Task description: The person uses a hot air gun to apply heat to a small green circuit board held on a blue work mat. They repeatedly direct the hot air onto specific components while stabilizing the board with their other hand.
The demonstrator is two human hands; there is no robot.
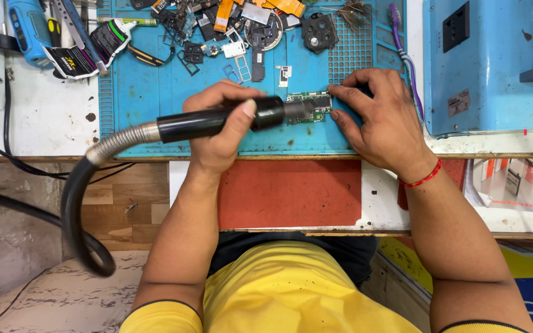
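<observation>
My left hand (218,126) grips the black handle of a hot-air tool (217,122), whose metal nozzle points right at a small green circuit board (311,106). The board lies on a blue work mat (155,92). A grey coiled sleeve and black hose (84,185) run from the handle down to the left. My right hand (380,120) rests on the mat just right of the board, fingertips pressing on its right edge. A red thread circles that wrist.
Several loose phone parts, flex cables and small frames lie along the mat's far edge (235,31). A glue tube (109,37) and tools sit at far left. A blue machine (488,61) stands at right. A purple toothbrush (405,55) lies beside it.
</observation>
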